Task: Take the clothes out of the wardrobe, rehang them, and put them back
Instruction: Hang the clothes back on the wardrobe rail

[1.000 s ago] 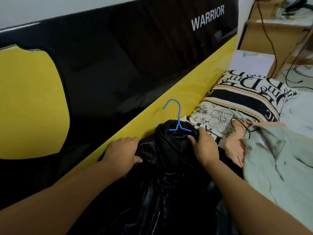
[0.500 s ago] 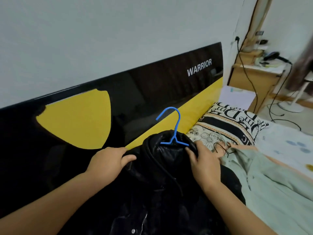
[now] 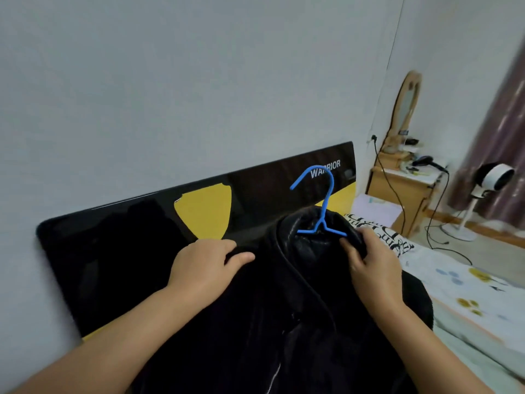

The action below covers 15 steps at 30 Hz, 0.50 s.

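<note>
While both hands gripped the black leather jacket (image 3: 298,294) shoulders, left hand (image 3: 204,268) at 9 o'clock, right hand (image 3: 372,268) at 3 o'clock, fingers curled on fabric, the blue plastic hanger (image 3: 321,211) sat centred, apparently for carrying.

A black leather jacket (image 3: 298,294) on a blue plastic hanger (image 3: 321,211) is held up in front of the black-and-yellow headboard (image 3: 127,237), the left hand (image 3: 204,268) gripping its left shoulder and the right hand (image 3: 369,265) its right, with the hanger's hook rising above the collar between them. To the right lie a lettered patterned pillow (image 3: 389,237) and the bed (image 3: 468,294). Beyond them, against the wall, stands a wooden bedside table (image 3: 397,191), with a white standing fan (image 3: 488,180) to its right.
</note>
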{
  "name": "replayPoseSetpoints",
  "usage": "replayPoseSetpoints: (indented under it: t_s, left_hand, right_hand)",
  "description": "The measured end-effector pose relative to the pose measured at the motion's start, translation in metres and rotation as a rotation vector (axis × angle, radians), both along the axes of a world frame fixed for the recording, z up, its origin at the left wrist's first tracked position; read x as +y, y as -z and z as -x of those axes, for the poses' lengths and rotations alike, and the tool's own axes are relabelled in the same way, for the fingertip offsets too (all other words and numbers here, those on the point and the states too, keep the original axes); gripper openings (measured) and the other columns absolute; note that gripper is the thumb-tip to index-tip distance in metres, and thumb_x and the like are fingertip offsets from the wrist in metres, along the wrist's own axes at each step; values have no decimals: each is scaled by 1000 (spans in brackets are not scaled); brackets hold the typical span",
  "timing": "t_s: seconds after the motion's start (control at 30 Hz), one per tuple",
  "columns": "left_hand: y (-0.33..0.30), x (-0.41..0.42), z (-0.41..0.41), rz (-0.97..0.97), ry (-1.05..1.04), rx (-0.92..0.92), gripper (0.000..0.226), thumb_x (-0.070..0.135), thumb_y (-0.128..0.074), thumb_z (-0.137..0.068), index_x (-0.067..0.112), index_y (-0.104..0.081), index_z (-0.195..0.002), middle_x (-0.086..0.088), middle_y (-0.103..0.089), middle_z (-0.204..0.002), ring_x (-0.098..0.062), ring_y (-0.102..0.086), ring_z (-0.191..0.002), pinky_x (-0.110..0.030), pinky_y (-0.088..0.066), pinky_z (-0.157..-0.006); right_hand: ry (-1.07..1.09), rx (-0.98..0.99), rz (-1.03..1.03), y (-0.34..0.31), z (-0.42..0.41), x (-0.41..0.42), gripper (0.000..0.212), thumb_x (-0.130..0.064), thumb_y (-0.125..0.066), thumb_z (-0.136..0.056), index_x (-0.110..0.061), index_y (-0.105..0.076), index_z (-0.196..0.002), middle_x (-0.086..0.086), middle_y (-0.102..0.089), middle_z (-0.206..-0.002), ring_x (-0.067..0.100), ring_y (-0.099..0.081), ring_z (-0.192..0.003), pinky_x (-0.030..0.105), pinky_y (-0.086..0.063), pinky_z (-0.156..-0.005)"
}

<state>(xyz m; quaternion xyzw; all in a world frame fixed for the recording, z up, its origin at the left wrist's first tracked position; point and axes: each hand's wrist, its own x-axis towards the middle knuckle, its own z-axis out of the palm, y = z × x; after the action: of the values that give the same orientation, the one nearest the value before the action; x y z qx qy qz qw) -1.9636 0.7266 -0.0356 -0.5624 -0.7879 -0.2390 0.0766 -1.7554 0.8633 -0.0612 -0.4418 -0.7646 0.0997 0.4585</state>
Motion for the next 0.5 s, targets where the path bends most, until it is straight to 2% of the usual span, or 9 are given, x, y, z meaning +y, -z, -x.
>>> replayPoseSetpoints:
  t_s: [0.07, 0.2, 0.3, 0.37, 0.47, 0.5]
  left_hand:
    - [-22, -26, -12, -60, -7, -35, 46, 57, -43, -87, 17, -61, -73, 3, -53, -58, -11, -54, -61, -26, -39, -55]
    - [-56, -70, -30, -181, -42, -156, 47, 52, -51, -86, 13, -52, -60, 2, -47, -53, -18, -55, -62, -26, -30, -51]
    - [-76, -100, -38, -249, -73, -191, 46, 50, -52, -85, 8, -62, -69, -7, -57, -60, -21, -58, -66, -29, -38, -57]
    - [-86, -121, -44, -304, -99, -189, 48, 49, -53, -85, 3, -61, -70, -12, -61, -65, -23, -57, -66, -31, -38, -57]
    - [-102, -152, -58, -390, -147, -202, 48, 48, -55, -82, 4, -57, -63, -11, -57, -59, -21, -55, -62, -29, -32, -54]
    - [-108, -162, -64, -412, -161, -215, 47, 49, -56, -82, 5, -61, -65, -12, -59, -61, -22, -56, -63, -29, -33, -55]
  right_hand:
    - [-19, 24, -32, -24, -12, -26, 10, -22, -60, -89, -17, -52, -86, -1, -53, -70, 22, -48, -67, 32, -30, -58]
    - [-110, 56, -76, -69, -38, -70, 14, -23, -63, -87, -15, -57, -97, 0, -60, -80, 22, -56, -76, 38, -45, -68]
    - [-217, 14, -65, -95, -61, -95, 25, -31, -61, -88, -19, -57, -110, -7, -60, -88, 14, -56, -82, 31, -45, -72]
    - [-256, 44, -64, -111, -81, -104, 35, -40, -50, -90, -19, -57, -116, -6, -62, -92, 12, -57, -85, 28, -42, -73]
    - [-225, -95, -46, -133, -116, -103, 29, -43, -44, -94, -23, -61, -107, -3, -64, -95, 20, -59, -95, 34, -42, -76]
    - [-218, -181, -21, -139, -127, -102, 35, -53, -43, -91, -24, -61, -99, -2, -65, -93, 22, -60, -94, 36, -44, -75]
